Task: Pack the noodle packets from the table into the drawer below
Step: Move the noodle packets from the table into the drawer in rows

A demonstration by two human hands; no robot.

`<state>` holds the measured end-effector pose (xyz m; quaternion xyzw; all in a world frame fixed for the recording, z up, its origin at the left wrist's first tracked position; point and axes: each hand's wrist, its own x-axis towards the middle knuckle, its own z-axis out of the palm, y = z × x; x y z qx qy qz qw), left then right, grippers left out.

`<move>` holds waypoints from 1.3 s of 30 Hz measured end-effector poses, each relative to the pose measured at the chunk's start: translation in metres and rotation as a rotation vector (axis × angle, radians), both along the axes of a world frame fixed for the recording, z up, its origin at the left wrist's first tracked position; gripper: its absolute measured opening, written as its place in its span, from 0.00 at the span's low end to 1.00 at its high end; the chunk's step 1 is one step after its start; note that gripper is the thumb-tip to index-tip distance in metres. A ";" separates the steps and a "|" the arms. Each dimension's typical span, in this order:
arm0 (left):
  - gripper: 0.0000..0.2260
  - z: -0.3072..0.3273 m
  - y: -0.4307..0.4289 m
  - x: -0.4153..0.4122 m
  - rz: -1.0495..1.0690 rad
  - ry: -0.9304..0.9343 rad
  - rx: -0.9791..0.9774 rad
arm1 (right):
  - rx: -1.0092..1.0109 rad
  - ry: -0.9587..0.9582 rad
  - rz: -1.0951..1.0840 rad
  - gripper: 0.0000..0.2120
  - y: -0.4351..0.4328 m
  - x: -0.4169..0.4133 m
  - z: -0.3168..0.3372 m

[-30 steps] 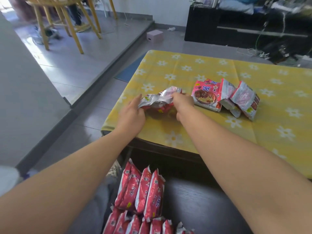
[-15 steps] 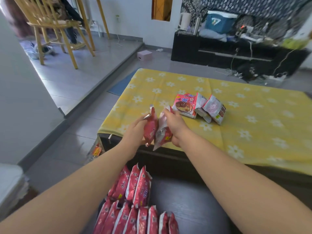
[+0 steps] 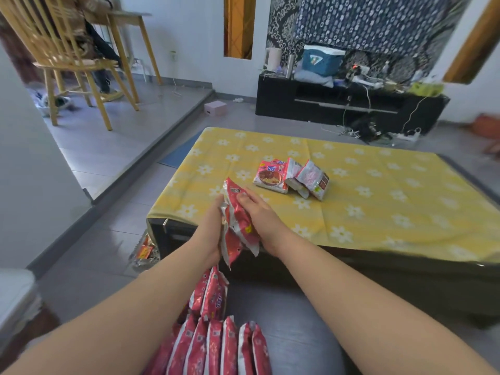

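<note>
Red noodle packets (image 3: 238, 226), held upright, are pressed between the left hand (image 3: 209, 231) and right hand (image 3: 263, 223), both grasping them above the tabletop's (image 3: 378, 212) near edge. Three more packets (image 3: 292, 177) lie on the yellow flowered cloth. Packed packets (image 3: 216, 345) stand in rows in the drawer (image 3: 297, 320) below.

Bright, soft daylight; sheen on floor tiles (image 3: 113, 147) far left of the hands. Glare on foil packets (image 3: 238, 226) gripped between both palms. Shadows faint under the forearms. Wide-angle bend at edges: chair (image 3: 67, 50) up-left leans. Forearms nearest camera soft, slightly blurred.
</note>
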<state>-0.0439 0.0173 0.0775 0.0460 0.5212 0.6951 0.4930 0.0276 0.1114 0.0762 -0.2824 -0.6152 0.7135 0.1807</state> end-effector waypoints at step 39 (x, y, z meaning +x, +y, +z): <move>0.14 -0.012 -0.017 0.019 0.165 -0.049 0.095 | -0.413 0.042 -0.303 0.28 0.014 0.066 -0.023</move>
